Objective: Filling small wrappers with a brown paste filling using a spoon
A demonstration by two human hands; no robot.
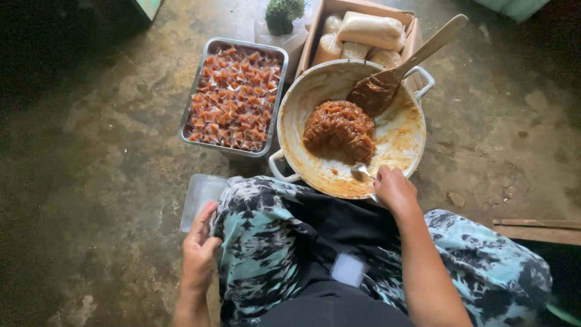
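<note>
Patterned trousers (266,242) of the seated person fill the near view, with a small clear square (349,269) lying on the lap.

Left hand (200,248): fingers curled over the near edge of a stack of clear plastic sheets (203,194) on the floor, thumb on top. Beyond it stands a metal tray (233,97) full of small wrapped reddish sweets.

Right hand (393,189): closed around a spoon (361,171), bowl resting on the rim of a pan (351,130). A brown sticky mass (339,130) sits in the pan just ahead of this hand; a wooden paddle (399,69) leans in at the far side.

Risk, as judged: the paste looks tacky and could cling to the spoon or smear the sheets. The paddle could tip out.

Beyond the pan: a cardboard box (363,33) of bagged goods and a green plant (283,13). The knee lies between the two hands.
</note>
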